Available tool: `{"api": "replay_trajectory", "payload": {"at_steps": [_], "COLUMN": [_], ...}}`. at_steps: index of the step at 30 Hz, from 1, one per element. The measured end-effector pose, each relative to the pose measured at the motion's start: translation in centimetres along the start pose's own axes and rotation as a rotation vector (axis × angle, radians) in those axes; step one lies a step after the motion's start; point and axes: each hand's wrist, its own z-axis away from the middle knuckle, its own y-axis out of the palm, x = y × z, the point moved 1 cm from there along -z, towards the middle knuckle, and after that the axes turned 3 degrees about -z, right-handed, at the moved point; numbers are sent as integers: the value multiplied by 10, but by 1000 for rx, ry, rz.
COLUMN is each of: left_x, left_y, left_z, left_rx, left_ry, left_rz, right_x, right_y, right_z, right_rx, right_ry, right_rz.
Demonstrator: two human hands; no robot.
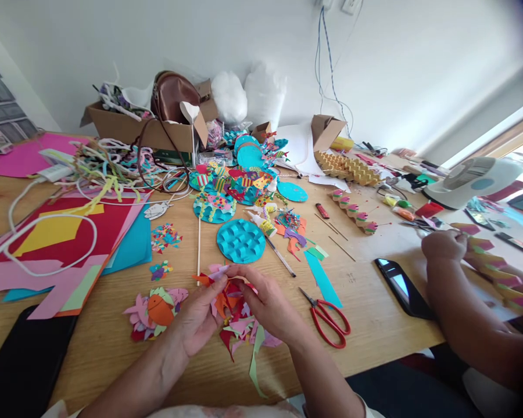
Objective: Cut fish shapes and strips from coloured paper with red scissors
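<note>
My left hand [200, 319] is closed around the edge of some coloured paper pieces [207, 280], orange and lilac ones among them. Against it, my right hand [270, 302] pinches at the same pieces, its fingertips partly hiding them. Right below both hands lies a loose heap of paper scraps [244, 331] in pink, red and pale green. Left of my left hand is a pile of paper fish cutouts [159, 313], an orange one on top. Just beyond my hands sits a round blue paper disc [241, 241] with curled strips. Red-handled scissors [331, 325] lie open to the right.
Glue bottles [264, 223] and a pen [283, 258] lie beyond the disc. Coloured paper sheets [87, 232] and a black phone [30, 354] are at left. Another phone [403, 287] is at right, beside a co-worker's arm [457, 302]. A cardboard box [135, 130] stands behind.
</note>
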Motion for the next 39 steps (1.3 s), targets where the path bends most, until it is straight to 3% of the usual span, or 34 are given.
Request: {"api": "replay_trajectory", "payload": {"at_steps": [3, 6, 8, 10, 14, 21, 32, 39], "left_x": [1, -7, -17, -30, -45, -37, -34, -33], "left_y": [0, -1, -2, -1, -2, -15, -12, -12], "left_z": [0, 0, 0, 1, 3, 2, 2, 3], "left_rx": [33, -23, -110, -193, -278, -285, -302, -324], "left_ry": [-2, 55, 132, 225, 367, 360, 324, 303], "left_rz": [-65, -105, -101, -75, -1, 20, 28, 19], "right_x": [-3, -11, -18, -22, -23, -25, -24, -23], "right_y": [0, -7, -12, -13, -3, 17, 30, 22], "right_z": [0, -2, -4, -7, -16, -33, -30, -22], "right_rx": [-11, -184, -290, -221, 71, 110, 141, 43], "right_ry": [57, 105, 168, 238, 293, 397, 416, 296], "right_rz": [-136, -235, -128, 143, 538, 729, 756, 569]}}
